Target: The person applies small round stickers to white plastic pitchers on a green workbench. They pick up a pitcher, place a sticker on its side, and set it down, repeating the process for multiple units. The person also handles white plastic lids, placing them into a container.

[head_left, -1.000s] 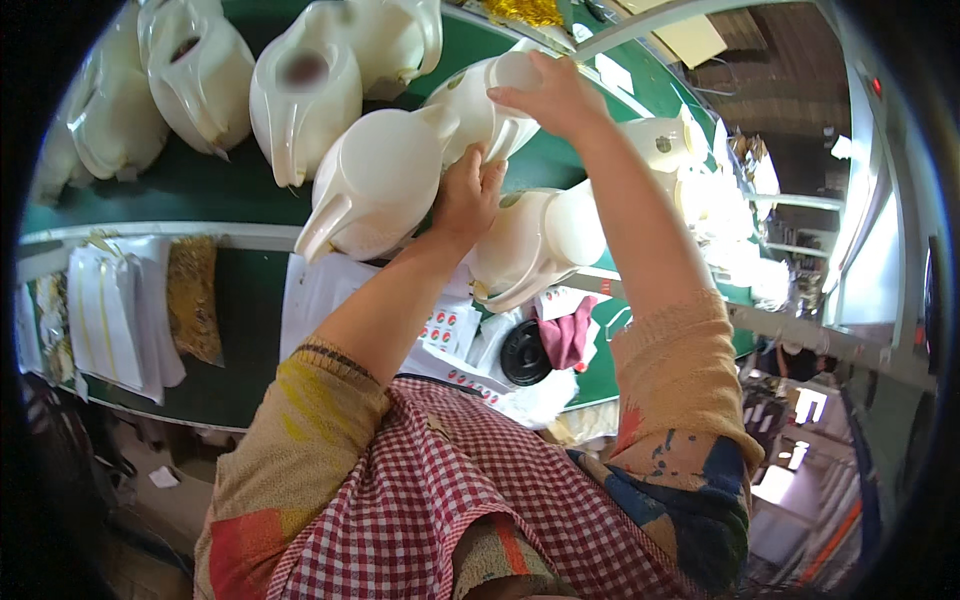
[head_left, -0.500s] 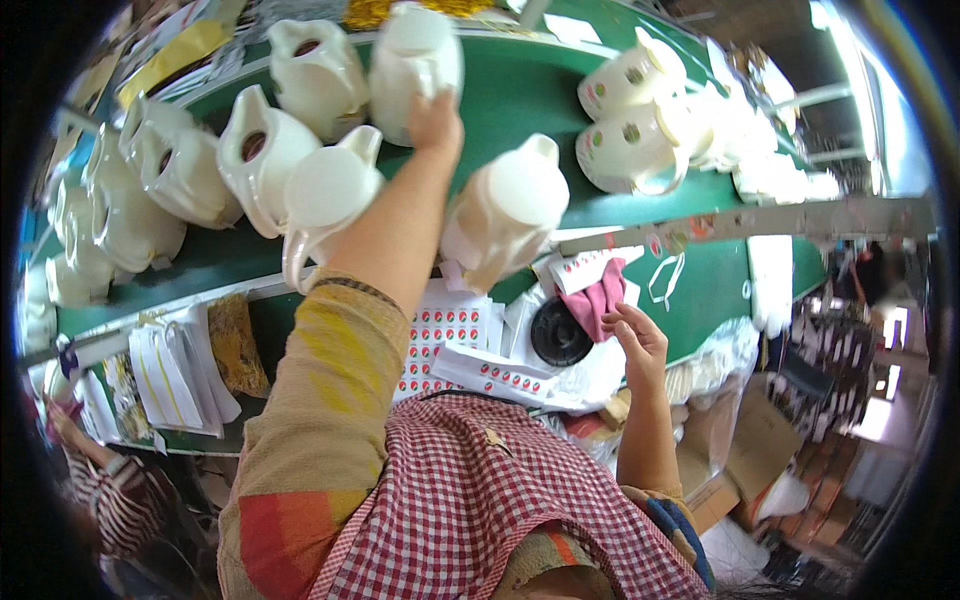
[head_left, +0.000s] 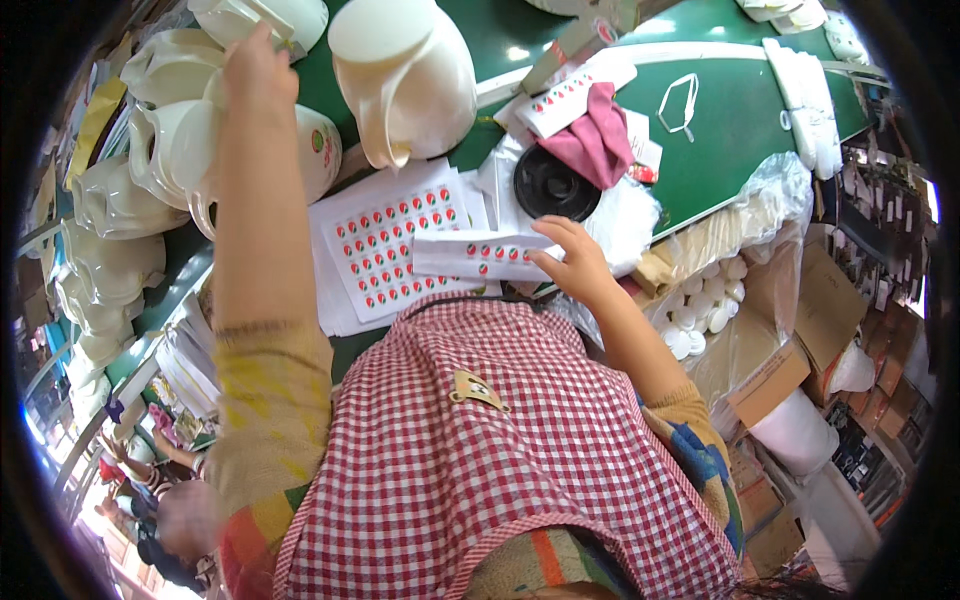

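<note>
My left hand [head_left: 262,75] reaches to the far left, against a cream-white plastic jug [head_left: 300,18]. Motion smears its fingers, so their grip is unclear. Several similar jugs, such as this one [head_left: 120,200], crowd around that forearm. Right of the arm stands a larger-looking lidded jug [head_left: 405,85]. My right hand [head_left: 580,262] has thumb and fingers apart at the right end of a folded white strip of round stickers [head_left: 450,255]. The strip overlaps a sheet of red-and-green round stickers [head_left: 395,240]. Just above that hand lies a black round lid-like part [head_left: 545,185].
A pink cloth [head_left: 590,140] partly covers the black part. A white strap loop [head_left: 680,105] lies on the green table [head_left: 700,160]. At the right are a plastic-lined box of white round pieces [head_left: 700,310] and open cardboard boxes [head_left: 830,305]. People sit at lower left.
My left hand has gone from a jug handle at the far middle to the far left. My right hand has moved from beside the pink cloth down to the sticker strip. The view has shifted.
</note>
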`<state>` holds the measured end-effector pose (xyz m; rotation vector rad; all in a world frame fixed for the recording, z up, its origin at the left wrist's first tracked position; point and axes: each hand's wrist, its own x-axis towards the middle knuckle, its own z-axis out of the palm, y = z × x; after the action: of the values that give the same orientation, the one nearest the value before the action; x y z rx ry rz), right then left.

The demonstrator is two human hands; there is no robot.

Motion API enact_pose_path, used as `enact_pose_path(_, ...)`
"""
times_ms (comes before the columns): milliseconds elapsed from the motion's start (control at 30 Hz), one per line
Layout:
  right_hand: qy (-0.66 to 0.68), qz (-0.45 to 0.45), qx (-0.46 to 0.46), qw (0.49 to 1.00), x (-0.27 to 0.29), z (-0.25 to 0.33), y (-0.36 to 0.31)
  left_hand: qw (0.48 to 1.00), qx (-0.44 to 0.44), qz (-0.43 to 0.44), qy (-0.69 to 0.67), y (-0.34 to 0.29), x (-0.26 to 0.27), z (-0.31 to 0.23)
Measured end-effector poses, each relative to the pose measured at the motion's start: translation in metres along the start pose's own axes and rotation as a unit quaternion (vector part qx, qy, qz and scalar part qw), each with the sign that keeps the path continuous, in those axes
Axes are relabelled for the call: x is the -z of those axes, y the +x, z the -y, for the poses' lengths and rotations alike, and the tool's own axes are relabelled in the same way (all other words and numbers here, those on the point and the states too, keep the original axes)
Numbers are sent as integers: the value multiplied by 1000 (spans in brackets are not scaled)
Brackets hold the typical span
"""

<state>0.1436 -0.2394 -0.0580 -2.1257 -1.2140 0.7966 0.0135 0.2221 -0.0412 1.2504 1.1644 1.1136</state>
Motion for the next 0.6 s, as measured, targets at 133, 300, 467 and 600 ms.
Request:
enact_pose_path(133,-88,-42,146,985,-29,-4,18,978,-58,198,31,-211,63,-27)
enact_pose_path(300,-228,-52,195,952,-61,8,39,868,43,348,351,-303,93,71)
enact_pose_path(467,-8,50,145,988,-49,0,44,895,163,320,266,-296,90,93)
enact_pose_path(600,234,141,-69,960,-23,6,39,847,452,279,13,-306,89,57)
